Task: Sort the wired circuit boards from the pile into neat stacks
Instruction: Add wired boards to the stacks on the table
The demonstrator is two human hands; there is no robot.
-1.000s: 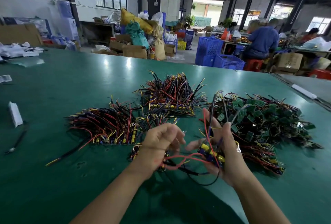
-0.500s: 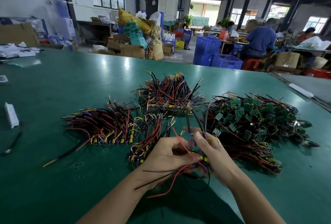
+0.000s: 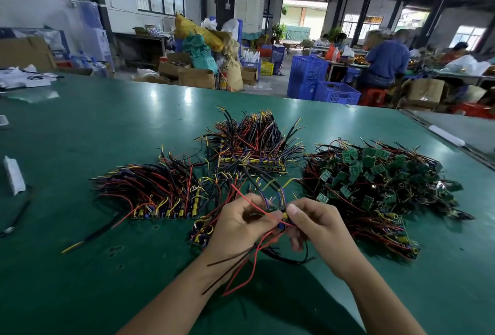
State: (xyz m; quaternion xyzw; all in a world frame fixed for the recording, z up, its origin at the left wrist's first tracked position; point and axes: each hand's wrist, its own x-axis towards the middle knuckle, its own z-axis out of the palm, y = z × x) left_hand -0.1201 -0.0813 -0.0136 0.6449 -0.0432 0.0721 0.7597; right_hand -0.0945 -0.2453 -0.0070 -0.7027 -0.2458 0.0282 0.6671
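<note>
My left hand [image 3: 241, 223] and my right hand [image 3: 314, 223] meet just above the green table [image 3: 80, 131], both pinching one small wired circuit board [image 3: 284, 218] with red and black leads trailing down towards me. An unsorted pile [image 3: 380, 182] of green boards and tangled wires lies to the right. A neat stack [image 3: 158, 192] with wires fanned left sits at the left. A second stack [image 3: 251, 144] lies behind my hands. A short row of boards [image 3: 199, 233] lies under my left hand, partly hidden.
A loose black and yellow wire [image 3: 88, 235] lies left of the stacks. A white scrap [image 3: 12, 174] sits near the table's left edge. Beyond the far edge stand blue crates [image 3: 321, 80], cardboard boxes and seated people.
My hands came together and lowered from beside the pile to the table's middle. The board my right hand held up by the pile is now pinched between both hands.
</note>
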